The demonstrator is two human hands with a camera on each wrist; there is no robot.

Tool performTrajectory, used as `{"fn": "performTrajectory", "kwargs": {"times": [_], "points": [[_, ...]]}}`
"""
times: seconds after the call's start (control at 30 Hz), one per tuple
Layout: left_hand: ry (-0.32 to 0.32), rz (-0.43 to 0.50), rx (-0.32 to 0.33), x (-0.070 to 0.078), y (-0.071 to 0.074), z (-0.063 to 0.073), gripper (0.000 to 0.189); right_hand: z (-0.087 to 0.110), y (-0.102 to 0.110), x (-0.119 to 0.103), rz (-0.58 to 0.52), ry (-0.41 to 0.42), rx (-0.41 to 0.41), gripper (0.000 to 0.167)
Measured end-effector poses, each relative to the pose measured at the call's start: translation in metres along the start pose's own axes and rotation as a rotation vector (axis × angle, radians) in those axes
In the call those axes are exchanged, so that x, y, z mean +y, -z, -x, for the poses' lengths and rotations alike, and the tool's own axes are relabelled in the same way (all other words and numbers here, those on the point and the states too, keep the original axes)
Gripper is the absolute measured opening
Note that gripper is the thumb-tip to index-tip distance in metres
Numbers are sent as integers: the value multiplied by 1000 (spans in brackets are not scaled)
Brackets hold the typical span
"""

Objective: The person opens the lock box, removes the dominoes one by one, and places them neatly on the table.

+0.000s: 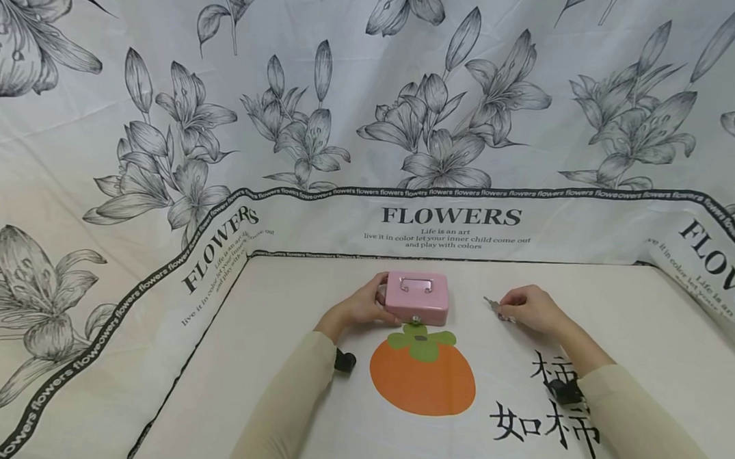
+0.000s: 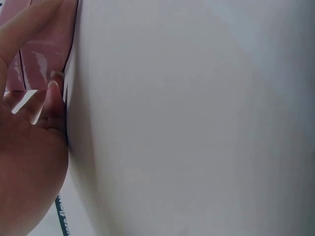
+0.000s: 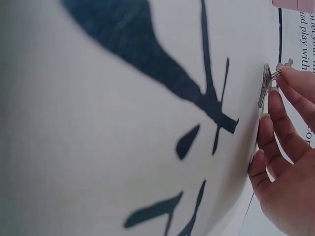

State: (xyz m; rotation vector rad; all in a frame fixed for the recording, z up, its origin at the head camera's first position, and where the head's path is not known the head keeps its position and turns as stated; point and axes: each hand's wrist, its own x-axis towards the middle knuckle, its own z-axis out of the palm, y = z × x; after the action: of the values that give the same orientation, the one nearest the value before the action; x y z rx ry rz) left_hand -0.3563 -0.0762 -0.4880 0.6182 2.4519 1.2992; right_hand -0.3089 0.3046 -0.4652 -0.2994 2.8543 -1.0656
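Left hand (image 1: 362, 304) gripping pink box (image 1: 417, 301), right hand (image 1: 533, 309) pinching apparently keys (image 1: 494, 305)

A glossy pink box (image 1: 417, 302) sits upright and closed on the tabletop (image 1: 265, 314), handle (image 1: 416, 285) on top, lock (image 1: 416, 320) at 6 o'clock; silver keys (image 1: 494, 305) are apart from it, toward 3 o'clock.

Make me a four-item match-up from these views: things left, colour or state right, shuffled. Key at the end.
1. box
2. keys
3. fruit print
4. left hand

A. orange and green
B. gripping the box
C. pinched by the right hand
D. pink

Pairs: 1-D, 2-C, 3-A, 4-B
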Motion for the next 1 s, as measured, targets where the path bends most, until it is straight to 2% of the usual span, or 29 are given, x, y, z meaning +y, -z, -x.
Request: {"fn": "performTrajectory", "kwargs": {"times": [0.27, 0.57, 0.8, 1.0], "points": [[9, 12, 2, 1, 0, 2, 107, 4, 2, -1, -57, -38, -15, 22], [-3, 21, 2, 0, -1, 0, 105, 6, 5, 3, -81, -62, -27, 29], [-25, 31, 0, 2, 0, 4, 104, 9, 6, 5, -117, -87, -19, 31], [-11, 25, 3, 4, -2, 4, 104, 10, 6, 8, -146, -93, -17, 35]]}}
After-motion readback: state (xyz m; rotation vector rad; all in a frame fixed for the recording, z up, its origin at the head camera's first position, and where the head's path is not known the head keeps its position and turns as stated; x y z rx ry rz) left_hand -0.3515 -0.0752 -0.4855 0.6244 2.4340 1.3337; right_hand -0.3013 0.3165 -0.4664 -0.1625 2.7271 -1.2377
